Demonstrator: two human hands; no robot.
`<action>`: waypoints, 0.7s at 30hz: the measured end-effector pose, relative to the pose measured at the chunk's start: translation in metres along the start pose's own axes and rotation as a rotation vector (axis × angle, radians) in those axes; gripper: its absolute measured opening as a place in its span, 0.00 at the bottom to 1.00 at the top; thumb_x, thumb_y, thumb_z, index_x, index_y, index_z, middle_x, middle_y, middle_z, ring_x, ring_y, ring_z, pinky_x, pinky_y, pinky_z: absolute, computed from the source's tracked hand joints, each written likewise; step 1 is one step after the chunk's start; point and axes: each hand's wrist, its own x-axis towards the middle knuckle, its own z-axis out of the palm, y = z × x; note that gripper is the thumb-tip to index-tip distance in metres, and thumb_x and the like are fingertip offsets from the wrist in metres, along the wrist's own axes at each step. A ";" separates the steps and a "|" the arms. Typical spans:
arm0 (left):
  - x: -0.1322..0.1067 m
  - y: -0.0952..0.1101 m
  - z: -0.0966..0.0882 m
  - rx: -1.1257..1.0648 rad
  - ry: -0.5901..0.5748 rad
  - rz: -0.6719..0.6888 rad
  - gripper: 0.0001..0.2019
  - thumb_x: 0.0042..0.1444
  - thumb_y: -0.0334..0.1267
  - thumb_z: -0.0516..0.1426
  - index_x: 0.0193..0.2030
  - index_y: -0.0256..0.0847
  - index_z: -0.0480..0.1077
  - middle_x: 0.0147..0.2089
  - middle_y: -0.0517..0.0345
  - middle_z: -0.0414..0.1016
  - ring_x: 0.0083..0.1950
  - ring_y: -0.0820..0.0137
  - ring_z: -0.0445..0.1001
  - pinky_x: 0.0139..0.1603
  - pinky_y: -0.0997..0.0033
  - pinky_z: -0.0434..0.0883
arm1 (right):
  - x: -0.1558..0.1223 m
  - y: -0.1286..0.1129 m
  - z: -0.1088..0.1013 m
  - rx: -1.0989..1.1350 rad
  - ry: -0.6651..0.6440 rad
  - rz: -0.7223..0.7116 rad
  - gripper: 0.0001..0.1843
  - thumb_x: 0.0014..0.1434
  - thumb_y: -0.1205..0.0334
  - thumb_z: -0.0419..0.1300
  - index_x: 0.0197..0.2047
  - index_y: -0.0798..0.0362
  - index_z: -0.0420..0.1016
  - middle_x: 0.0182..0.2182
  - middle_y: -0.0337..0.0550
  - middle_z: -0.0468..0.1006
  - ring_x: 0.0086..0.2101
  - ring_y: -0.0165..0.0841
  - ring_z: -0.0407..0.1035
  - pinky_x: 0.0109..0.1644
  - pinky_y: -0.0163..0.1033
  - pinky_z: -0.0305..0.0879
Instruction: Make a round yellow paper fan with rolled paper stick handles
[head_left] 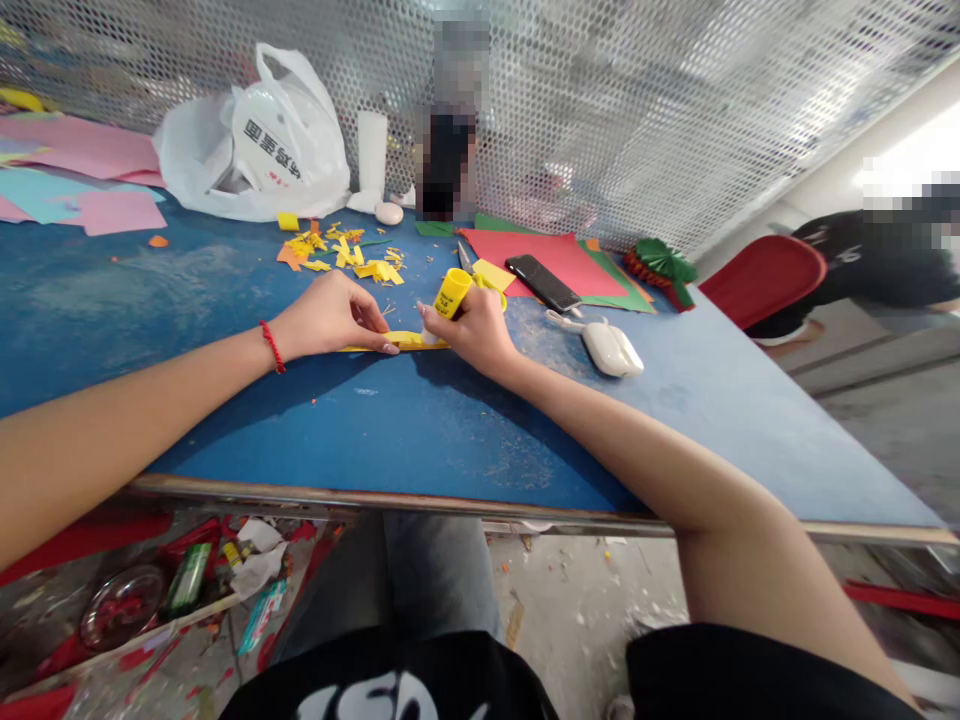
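My right hand (476,330) is wrapped around a yellow glue stick (453,293), tilted with its tip down on a folded yellow paper strip (401,341) that lies flat on the blue table (375,430). My left hand (330,315), a red cord at its wrist, rests on the strip's left part with fingers stretched flat, pressing it down. The two hands almost meet over the strip.
Yellow and orange paper scraps (352,255) lie behind my hands. To the right are red and green sheets (570,255), a black phone (541,282) and a white earbud case (611,348). A white plastic bag (259,145) stands at the back left, pink sheets (90,165) further left. Another person sits at the far right.
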 end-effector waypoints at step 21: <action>0.001 -0.005 0.004 -0.047 0.025 0.061 0.17 0.43 0.51 0.79 0.31 0.41 0.85 0.27 0.56 0.80 0.28 0.67 0.73 0.30 0.68 0.67 | -0.006 0.012 -0.014 -0.021 0.084 0.069 0.25 0.58 0.58 0.68 0.20 0.49 0.55 0.18 0.30 0.56 0.24 0.24 0.51 0.30 0.37 0.48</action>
